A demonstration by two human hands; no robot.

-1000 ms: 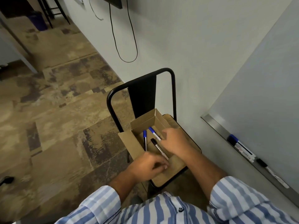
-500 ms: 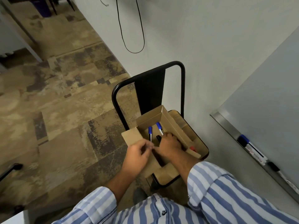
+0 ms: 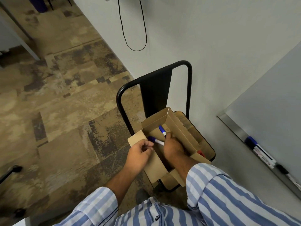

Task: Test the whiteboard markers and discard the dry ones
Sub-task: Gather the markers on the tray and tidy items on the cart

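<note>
An open cardboard box (image 3: 182, 128) stands on a chair seat (image 3: 208, 147). My right hand (image 3: 174, 149) reaches into the box and grips a blue-capped marker (image 3: 162, 130) that points up and away from me. A second blue-capped marker (image 3: 155, 141) lies sideways between my hands. My left hand (image 3: 139, 154), fingers curled, pinches its cap end over the box's left flap (image 3: 138, 139). What else my right palm covers is hidden. A red marker (image 3: 201, 153) peeks out beside the box on the seat.
The black metal chair back (image 3: 154, 88) rises behind the box, close to the wall. At right, the whiteboard (image 3: 268, 103) has a tray holding a blue-capped marker (image 3: 254, 144) and a black one (image 3: 283, 170). A black cable (image 3: 135, 49) hangs on the wall. Carpet lies to the left.
My right hand went deeper into the box and closed on markers. One blue marker is lifted sideways, and my left hand moved from the box flap to its cap. My head moved closer.
</note>
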